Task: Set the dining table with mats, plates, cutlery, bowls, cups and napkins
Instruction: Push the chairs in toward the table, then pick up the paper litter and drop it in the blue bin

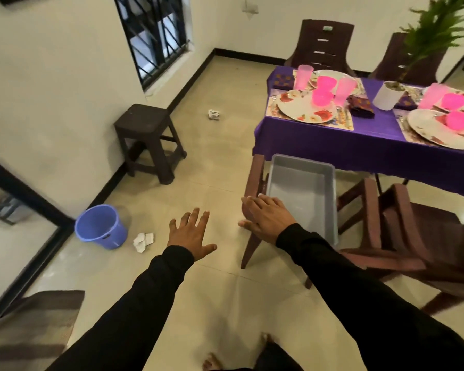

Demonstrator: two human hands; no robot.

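The dining table [359,140] wears a purple cloth and stands at the upper right. On it lie floral plates [300,107] on mats, with pink bowls [322,97], pink cups [303,76] and dark patterned napkins [359,105]. An empty grey tub [303,191] sits on a brown chair [255,183] beside the table. My right hand [265,215] rests with straight fingers on the chair's edge at the tub's near corner. My left hand [192,234] hovers spread above the floor and holds nothing.
A white container [386,96] stands mid-table near a green plant [434,25]. More brown chairs [418,236] ring the table. A dark stool [148,140], a blue bucket [101,226] and paper scraps [144,241] lie along the left wall.
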